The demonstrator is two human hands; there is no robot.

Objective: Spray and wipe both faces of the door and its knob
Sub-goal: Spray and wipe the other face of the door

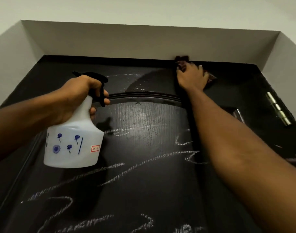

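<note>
We grip the spray bottle [73,145] in our left hand [73,98] (fingers on the trigger); far right, our right hand [191,78] presses a dark cloth [182,60] flat against the door [143,182].

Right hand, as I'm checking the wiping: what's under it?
A reddish cloth shows around the right hand, pressed to the door near its top. The door surface beneath is covered.
</note>
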